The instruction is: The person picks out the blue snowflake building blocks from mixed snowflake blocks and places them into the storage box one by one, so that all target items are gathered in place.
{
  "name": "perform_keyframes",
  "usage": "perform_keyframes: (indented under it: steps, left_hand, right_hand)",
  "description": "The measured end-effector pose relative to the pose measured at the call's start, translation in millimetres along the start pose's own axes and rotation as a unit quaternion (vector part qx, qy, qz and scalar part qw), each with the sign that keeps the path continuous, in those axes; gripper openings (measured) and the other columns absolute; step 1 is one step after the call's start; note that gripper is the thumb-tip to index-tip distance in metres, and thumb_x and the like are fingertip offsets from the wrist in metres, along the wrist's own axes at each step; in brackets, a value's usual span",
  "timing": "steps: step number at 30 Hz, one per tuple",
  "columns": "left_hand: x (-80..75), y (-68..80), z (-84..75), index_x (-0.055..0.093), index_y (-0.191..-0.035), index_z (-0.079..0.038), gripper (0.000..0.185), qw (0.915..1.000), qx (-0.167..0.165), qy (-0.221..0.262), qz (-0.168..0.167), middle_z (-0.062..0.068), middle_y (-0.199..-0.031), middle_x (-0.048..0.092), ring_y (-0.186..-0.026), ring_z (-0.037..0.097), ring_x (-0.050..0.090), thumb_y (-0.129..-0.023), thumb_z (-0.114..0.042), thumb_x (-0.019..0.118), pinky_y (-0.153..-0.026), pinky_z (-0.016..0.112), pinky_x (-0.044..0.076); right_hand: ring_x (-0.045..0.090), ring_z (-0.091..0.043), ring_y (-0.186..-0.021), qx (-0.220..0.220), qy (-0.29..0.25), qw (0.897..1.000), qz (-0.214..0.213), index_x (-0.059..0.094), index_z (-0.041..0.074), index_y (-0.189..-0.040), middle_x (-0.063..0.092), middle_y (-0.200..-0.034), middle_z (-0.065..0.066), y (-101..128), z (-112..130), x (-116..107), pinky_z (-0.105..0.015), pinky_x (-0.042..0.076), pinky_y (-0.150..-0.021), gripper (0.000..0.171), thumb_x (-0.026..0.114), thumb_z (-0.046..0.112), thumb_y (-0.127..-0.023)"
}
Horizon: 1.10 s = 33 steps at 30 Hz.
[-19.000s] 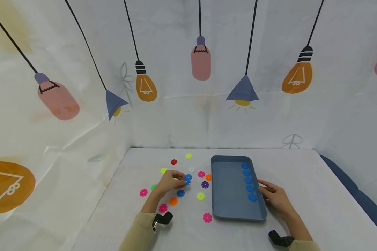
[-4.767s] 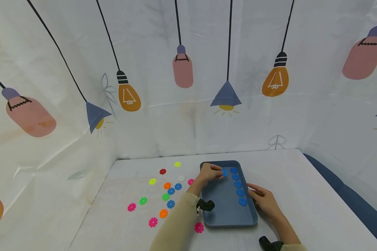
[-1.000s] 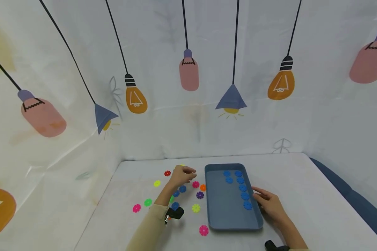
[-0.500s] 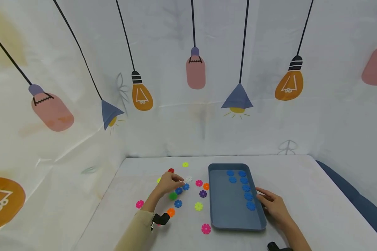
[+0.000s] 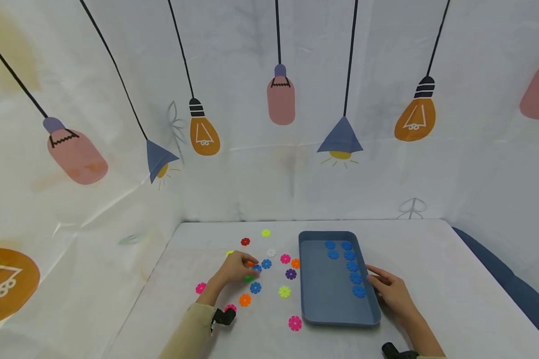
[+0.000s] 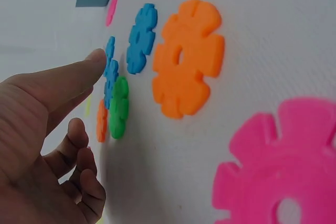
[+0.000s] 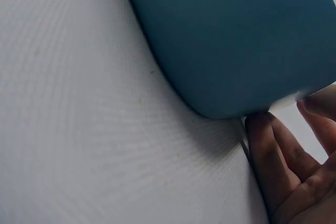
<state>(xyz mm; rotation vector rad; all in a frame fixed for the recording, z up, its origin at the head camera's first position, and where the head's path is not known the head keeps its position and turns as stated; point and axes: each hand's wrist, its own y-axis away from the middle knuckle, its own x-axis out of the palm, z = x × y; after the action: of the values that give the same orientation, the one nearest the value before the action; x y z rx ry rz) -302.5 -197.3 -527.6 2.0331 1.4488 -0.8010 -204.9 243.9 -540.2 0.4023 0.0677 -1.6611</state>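
My left hand reaches over the loose flower-shaped plastic pieces, its fingertips right by a blue flower piece. In the left wrist view a gap shows between the upper fingertip and the bent fingers below, with nothing gripped. Close by lie a green flower piece, an orange flower piece and another blue flower piece. My right hand touches the right side of the blue-grey tray with its fingertips. Inside the tray, blue flower pieces form a column along the right, with two more beside its top.
Other flower pieces lie scattered left of the tray: pink, purple, yellow, white and red. The white table ends at a printed cloth wall. A dark blue chair back stands right.
Since the oldest frame, two blue pieces joined the tray beside the column. Over the last second my left hand moved left and toward me, down to the blue pieces. My right hand stayed at the tray.
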Motion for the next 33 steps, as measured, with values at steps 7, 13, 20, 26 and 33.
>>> perform_keyframes:
  steps: [7,13,20,26,33]
  left_hand:
    - [1.2,-1.1,1.5,0.076,-0.103,-0.015,0.031,0.9999,-0.008,-0.009,0.008,0.003,-0.075,0.055,-0.070,0.019,0.051,-0.076,-0.027,0.085,-0.057,0.027,0.043]
    - [1.2,-2.9,0.8,0.076,-0.101,-0.015,0.029,0.9997,-0.014,-0.016,0.013,0.003,-0.076,0.055,-0.073,0.019,0.051,-0.076,-0.027,0.085,-0.058,0.027,0.044]
    - [2.5,-2.3,-3.6,0.074,-0.101,-0.015,0.029,0.9990,-0.004,-0.045,0.007,-0.002,-0.090,0.059,-0.088,0.019,0.053,-0.076,-0.026,0.085,-0.072,0.031,0.052]
    - [3.0,-0.9,-8.7,0.074,-0.103,-0.012,0.031,0.9977,0.020,-0.065,0.010,-0.004,-0.094,0.065,-0.090,0.017,0.057,-0.076,-0.024,0.084,-0.079,0.034,0.054]
    - [4.9,-2.3,-12.2,0.076,-0.102,-0.012,0.023,0.9994,0.026,-0.021,0.009,-0.004,-0.094,0.066,-0.089,0.018,0.057,-0.080,-0.017,0.081,-0.077,0.031,0.054]
  right_hand:
    - [0.060,-0.022,-0.098,0.001,0.011,1.000,-0.002,0.048,0.005,-0.143,0.059,-0.125,-0.023,-1.1,1.8,0.0,-0.031,0.052,-0.070,0.055,0.061,0.032,-0.097]
    - [0.060,-0.021,-0.097,0.007,0.010,1.000,-0.004,0.048,0.005,-0.143,0.059,-0.126,-0.022,-1.5,1.2,0.6,-0.031,0.053,-0.070,0.054,0.061,0.031,-0.097]
    - [0.060,-0.024,-0.102,0.001,0.014,1.000,-0.003,0.048,0.005,-0.143,0.058,-0.127,-0.023,-1.6,0.9,1.1,-0.031,0.053,-0.072,0.056,0.061,0.034,-0.097]
    - [0.059,-0.023,-0.102,-0.001,0.017,1.000,-0.004,0.048,0.005,-0.143,0.058,-0.127,-0.022,-2.2,-0.6,1.3,-0.030,0.052,-0.072,0.054,0.060,0.032,-0.097]
    - [0.059,-0.021,-0.099,-0.005,0.022,1.000,-0.008,0.049,0.006,-0.142,0.059,-0.126,-0.021,-3.4,-2.2,0.8,-0.030,0.051,-0.072,0.055,0.061,0.034,-0.097]
